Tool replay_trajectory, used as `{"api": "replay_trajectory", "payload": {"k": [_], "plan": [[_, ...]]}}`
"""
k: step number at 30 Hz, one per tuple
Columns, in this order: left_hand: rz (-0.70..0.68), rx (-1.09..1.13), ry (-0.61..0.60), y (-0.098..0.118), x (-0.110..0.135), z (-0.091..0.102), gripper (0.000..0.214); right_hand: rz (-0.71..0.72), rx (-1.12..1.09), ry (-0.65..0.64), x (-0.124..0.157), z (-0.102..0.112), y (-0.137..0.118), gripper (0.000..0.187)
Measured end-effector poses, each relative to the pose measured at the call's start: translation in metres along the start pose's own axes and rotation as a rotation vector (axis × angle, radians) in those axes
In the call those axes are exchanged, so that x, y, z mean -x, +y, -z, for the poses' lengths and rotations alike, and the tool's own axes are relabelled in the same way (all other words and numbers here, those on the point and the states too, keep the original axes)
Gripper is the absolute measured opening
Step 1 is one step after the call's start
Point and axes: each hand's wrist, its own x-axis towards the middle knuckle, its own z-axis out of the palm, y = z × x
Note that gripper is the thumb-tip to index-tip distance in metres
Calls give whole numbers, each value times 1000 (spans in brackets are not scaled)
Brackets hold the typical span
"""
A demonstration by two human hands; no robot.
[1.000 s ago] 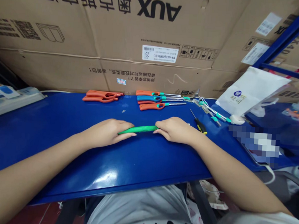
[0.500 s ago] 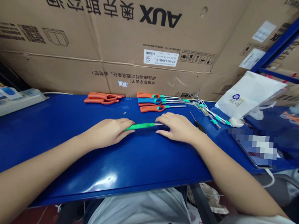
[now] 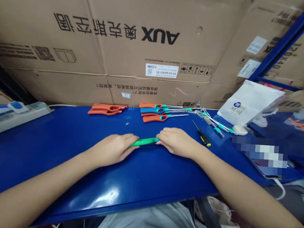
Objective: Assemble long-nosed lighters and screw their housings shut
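A green stick lighter (image 3: 145,141) lies across the blue table (image 3: 62,135) in front of me. My left hand (image 3: 113,148) grips its left end, fingers curled over the handle. My right hand (image 3: 176,141) covers and grips its right end, hiding the metal tip. Only the short green middle shows between the two hands.
Orange handle shells (image 3: 105,109) and finished orange and blue lighters (image 3: 157,113) lie at the back. Bare metal lighter tubes (image 3: 216,122), a black screwdriver (image 3: 202,135) and a white bag (image 3: 249,101) sit right. A power strip (image 3: 14,113) rests left. Big cardboard boxes (image 3: 146,44) wall the rear.
My hands have closed in on the green lighter, so less of it shows between them. The right hand, flat half a second ago, is curled over the tip again. The view tilted down.
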Motion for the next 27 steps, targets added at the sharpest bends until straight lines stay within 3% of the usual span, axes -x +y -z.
{"api": "replay_trajectory", "payload": {"k": [4,10,19,27], "plan": [[25,257,-4,9,-1,-2,28,65,23,81,2,-11,-3,31],[171,552,-124,9,-4,4,42,93,5,178,4,-12,-4,24],[59,186,-34,10,3,-6,30,8,-21,-50,2,-14,-9,17],[67,65,14,11,-5,-10,39,-221,-122,-111,0,13,-4,14]]}}
